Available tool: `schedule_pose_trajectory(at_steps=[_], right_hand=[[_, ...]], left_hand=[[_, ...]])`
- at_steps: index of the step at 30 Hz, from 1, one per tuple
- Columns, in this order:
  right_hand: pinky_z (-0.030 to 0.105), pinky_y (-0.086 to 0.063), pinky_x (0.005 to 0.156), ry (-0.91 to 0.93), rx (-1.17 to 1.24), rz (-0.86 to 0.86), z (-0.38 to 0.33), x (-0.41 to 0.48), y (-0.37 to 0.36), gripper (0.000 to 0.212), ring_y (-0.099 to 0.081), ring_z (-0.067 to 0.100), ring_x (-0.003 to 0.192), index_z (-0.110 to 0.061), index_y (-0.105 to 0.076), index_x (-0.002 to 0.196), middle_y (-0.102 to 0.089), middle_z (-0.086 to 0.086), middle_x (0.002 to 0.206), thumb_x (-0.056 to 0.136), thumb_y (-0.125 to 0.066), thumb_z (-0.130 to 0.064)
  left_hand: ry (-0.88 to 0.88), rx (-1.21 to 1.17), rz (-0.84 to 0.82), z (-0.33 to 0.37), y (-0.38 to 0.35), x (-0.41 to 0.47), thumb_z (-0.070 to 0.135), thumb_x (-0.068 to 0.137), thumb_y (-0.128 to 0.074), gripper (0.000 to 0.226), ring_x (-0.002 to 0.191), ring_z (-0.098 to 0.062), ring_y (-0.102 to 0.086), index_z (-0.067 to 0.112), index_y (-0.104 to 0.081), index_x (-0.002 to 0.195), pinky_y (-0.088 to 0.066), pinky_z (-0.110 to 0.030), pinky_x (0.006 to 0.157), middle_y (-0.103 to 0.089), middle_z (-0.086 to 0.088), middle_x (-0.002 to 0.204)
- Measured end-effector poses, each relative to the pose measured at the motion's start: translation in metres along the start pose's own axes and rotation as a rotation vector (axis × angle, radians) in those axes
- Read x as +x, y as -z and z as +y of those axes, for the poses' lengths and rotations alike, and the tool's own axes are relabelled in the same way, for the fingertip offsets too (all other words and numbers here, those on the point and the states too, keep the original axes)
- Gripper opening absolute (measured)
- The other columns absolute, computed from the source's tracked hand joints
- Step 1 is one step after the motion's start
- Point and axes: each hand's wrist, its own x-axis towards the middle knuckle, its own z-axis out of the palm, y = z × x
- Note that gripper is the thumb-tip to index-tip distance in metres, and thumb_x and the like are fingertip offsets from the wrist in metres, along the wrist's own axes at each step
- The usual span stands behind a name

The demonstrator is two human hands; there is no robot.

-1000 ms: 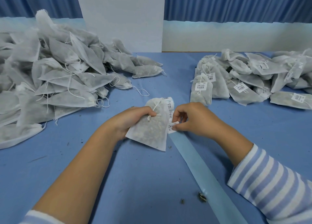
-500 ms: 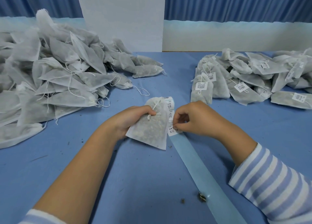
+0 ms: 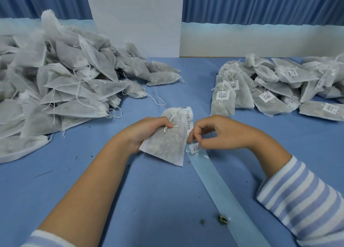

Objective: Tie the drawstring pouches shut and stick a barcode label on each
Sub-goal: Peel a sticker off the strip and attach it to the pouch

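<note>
Right grip (image 3: 223, 133) pinched narrow on a barcode label (image 3: 195, 147), lifting it at the far end of the pale backing strip (image 3: 223, 191) that runs toward me across the table (image 3: 93, 191). Left grip (image 3: 147, 131) curled round the tied pouch (image 3: 165, 144) at its neck, just left of the label. I'd peel slowly from one corner, keep it flat, then press it onto smooth fabric below the knot. Unlabelled pile (image 3: 65, 83) far left, labelled pile (image 3: 270, 90) far right.

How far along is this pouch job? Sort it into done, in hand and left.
Done: the right pile shows barcode labels. In hand: the left hand holds a tied pouch; the right hand pinches a label at the backing strip. Left: the left pile, unlabelled.
</note>
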Motion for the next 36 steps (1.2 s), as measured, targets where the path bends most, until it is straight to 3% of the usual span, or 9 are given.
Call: schedule_pose_trajectory(at_steps=[4,8,10,13,17,21,27,32,36], right_hand=[[0.032,-0.053,0.092,0.012,0.227,0.164,0.006,0.001,0.007,0.022,-0.067,0.021,0.102,-0.015,-0.06,0.072,-0.074,0.001,0.102,0.084,-0.062,0.003],[0.042,-0.053,0.092,-0.049,0.297,0.504,0.015,0.008,0.008,0.01,-0.065,0.014,0.09,-0.016,-0.065,0.081,-0.072,0.002,0.099,0.086,-0.069,-0.009],[0.032,-0.053,0.084,-0.05,0.313,0.588,0.015,0.01,0.005,0.011,-0.064,0.004,0.089,-0.02,-0.066,0.093,-0.069,-0.008,0.1,0.085,-0.072,-0.015],[0.025,-0.053,0.085,-0.029,0.36,0.572,0.009,0.014,-0.004,0.037,-0.066,0.006,0.093,-0.027,-0.062,0.116,-0.068,-0.007,0.109,0.082,-0.076,-0.021],[0.024,-0.053,0.08,0.017,0.489,0.492,0.003,0.016,-0.012,0.061,-0.064,0.013,0.077,-0.029,-0.051,0.134,-0.073,0.008,0.091,0.081,-0.077,-0.012],[0.036,-0.054,0.087,-0.014,0.522,0.593,0.003,0.014,-0.006,0.059,-0.067,0.021,0.079,-0.029,-0.053,0.132,-0.073,0.013,0.087,0.081,-0.077,-0.011],[0.041,-0.055,0.083,-0.011,0.5,0.684,0.005,0.016,-0.006,0.044,-0.057,0.016,0.075,-0.026,-0.062,0.123,-0.063,0.001,0.085,0.083,-0.076,-0.014],[0.034,-0.048,0.076,0.068,0.383,0.767,-0.002,0.014,-0.01,0.017,-0.05,0.009,0.07,-0.02,-0.071,0.101,-0.054,-0.005,0.076,0.085,-0.073,-0.014],[0.016,-0.04,0.059,0.059,0.463,0.68,-0.01,0.014,-0.014,0.011,-0.045,0.005,0.057,-0.019,-0.071,0.08,-0.057,0.001,0.072,0.087,-0.07,-0.011]], left_hand=[[-0.014,0.013,-0.013,-0.001,0.0,-0.002,0.018,0.088,-0.062,0.025,0.065,-0.018,-0.071,0.016,-0.077,0.069,-0.055,-0.024,0.058,-0.075,-0.007,0.082],[-0.07,0.045,-0.032,-0.002,0.0,-0.004,0.016,0.089,-0.063,0.03,0.064,-0.016,-0.071,0.021,-0.077,0.063,-0.054,-0.021,0.053,-0.075,-0.004,0.079],[-0.105,0.076,-0.062,-0.002,-0.002,-0.006,0.017,0.09,-0.065,0.028,0.068,-0.015,-0.073,0.025,-0.078,0.067,-0.054,-0.021,0.055,-0.076,-0.002,0.082],[-0.159,0.091,-0.146,-0.001,-0.007,-0.008,0.02,0.087,-0.07,0.012,0.082,-0.016,-0.074,0.026,-0.08,0.083,-0.055,-0.022,0.063,-0.077,-0.003,0.096],[-0.203,0.159,-0.235,-0.003,-0.013,-0.01,0.03,0.082,-0.073,0.022,0.101,-0.018,-0.072,0.027,-0.075,0.104,-0.056,-0.023,0.076,-0.075,-0.002,0.11],[-0.214,0.156,-0.205,-0.003,-0.011,-0.01,0.031,0.078,-0.076,0.04,0.103,-0.02,-0.071,0.016,-0.07,0.114,-0.054,-0.031,0.086,-0.074,-0.004,0.111],[-0.214,0.146,-0.084,-0.003,-0.006,-0.007,0.017,0.086,-0.074,0.026,0.087,-0.016,-0.071,0.007,-0.071,0.109,-0.056,-0.023,0.074,-0.076,-0.009,0.102],[-0.194,0.086,0.026,-0.004,-0.005,-0.004,0.013,0.085,-0.074,0.012,0.06,-0.009,-0.067,0.016,-0.071,0.074,-0.048,-0.016,0.049,-0.073,-0.001,0.072],[-0.208,0.101,0.032,-0.004,-0.007,-0.003,0.015,0.086,-0.073,0.003,0.066,-0.01,-0.069,0.014,-0.073,0.084,-0.049,-0.017,0.053,-0.075,-0.001,0.078]])
